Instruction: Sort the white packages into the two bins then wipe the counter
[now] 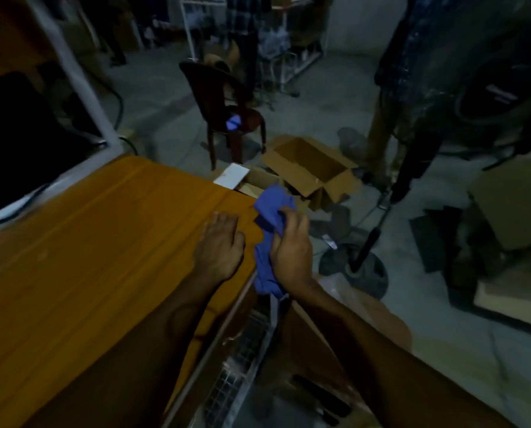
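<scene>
— Any writing you can read from there?

— One candidate on my feed: a pale mark on the dark drum (502, 94) at far right. It's too blurred to read.

— Containers, then.

— An open box (310, 168) of cardboard sits on the floor beyond the counter's far corner, flaps spread. Its inside is in shadow, so I can't tell what it holds. Nearer, against the counter's far edge, a second box (255, 183) has a white piece (232, 176) lying flat at its rim. Whether that is a package or a flap, I can't tell. Below the counter's right edge I see a wire basket (242, 366). Beside it, under the right forearm, is a big box (313, 344). What is in those two is too dark for me to make out.

— And the hands?

— The left hand (219, 245) lies palm down on the orange counter (103, 242), near its right edge, with the fingers straight and holding nothing. The right hand (292, 251) is just off that edge, fingers curled tight round a blue cloth (270, 211).

— Where exactly is the cloth?

— At the counter's right edge near the far corner, just beside the left hand. One bunch sticks up above the fist and the rest hangs down past the wrist along the counter's side.

— Anything else?

— A dark chair (224, 109) stands on the floor behind, with a small blue thing (233, 122) on its seat. A person (412, 88) stands at right, near the drum.
</scene>
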`<state>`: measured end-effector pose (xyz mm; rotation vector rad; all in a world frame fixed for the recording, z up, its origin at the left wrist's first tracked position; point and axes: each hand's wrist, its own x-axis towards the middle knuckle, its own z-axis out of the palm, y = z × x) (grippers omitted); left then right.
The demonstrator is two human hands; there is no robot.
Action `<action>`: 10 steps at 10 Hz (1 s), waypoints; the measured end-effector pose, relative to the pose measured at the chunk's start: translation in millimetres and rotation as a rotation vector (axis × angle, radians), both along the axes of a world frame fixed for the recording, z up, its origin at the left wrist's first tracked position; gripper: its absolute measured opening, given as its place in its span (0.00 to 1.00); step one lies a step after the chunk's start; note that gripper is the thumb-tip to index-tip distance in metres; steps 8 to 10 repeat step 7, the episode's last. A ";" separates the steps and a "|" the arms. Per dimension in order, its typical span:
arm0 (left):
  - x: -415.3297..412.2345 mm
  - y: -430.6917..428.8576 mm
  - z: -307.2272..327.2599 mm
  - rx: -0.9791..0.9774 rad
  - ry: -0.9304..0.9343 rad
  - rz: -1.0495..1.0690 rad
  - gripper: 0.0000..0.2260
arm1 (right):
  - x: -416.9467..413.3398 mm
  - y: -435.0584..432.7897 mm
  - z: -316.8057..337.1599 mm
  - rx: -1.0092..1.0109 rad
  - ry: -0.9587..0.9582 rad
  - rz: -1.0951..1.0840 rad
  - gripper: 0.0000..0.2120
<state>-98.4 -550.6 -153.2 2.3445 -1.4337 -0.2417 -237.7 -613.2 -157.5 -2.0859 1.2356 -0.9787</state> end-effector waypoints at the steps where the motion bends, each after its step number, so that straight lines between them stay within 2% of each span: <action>1: 0.1 -8.3 -6.6 0.052 -0.133 -0.055 0.34 | -58.4 -29.0 -41.0 0.138 0.115 -0.131 0.15; 2: 1.5 -6.3 -8.1 0.046 -0.165 -0.067 0.37 | -112.7 -37.2 -106.1 0.179 0.590 -0.118 0.18; 3: 1.1 -7.8 -9.9 0.039 -0.183 -0.071 0.36 | -141.4 -33.0 -157.0 0.259 0.876 -0.032 0.23; 4: 2.8 -8.4 -10.1 0.026 -0.169 -0.069 0.36 | -146.9 -36.2 -197.6 0.443 0.957 0.113 0.23; 5: 4.0 -8.8 -11.2 0.004 -0.158 -0.067 0.34 | -149.1 -33.1 -204.6 0.566 0.745 0.095 0.16; 6: 2.4 -7.7 -5.0 -0.028 -0.125 -0.044 0.31 | -145.6 -28.1 -180.8 0.483 0.642 -0.005 0.13; 7: -5.8 -1.9 2.7 -0.069 -0.051 -0.023 0.29 | -125.7 -18.2 -142.1 0.282 0.532 -0.040 0.16; 10: -5.8 -1.9 2.7 -0.069 -0.051 -0.023 0.29 | -125.7 -18.2 -142.1 0.282 0.532 -0.040 0.16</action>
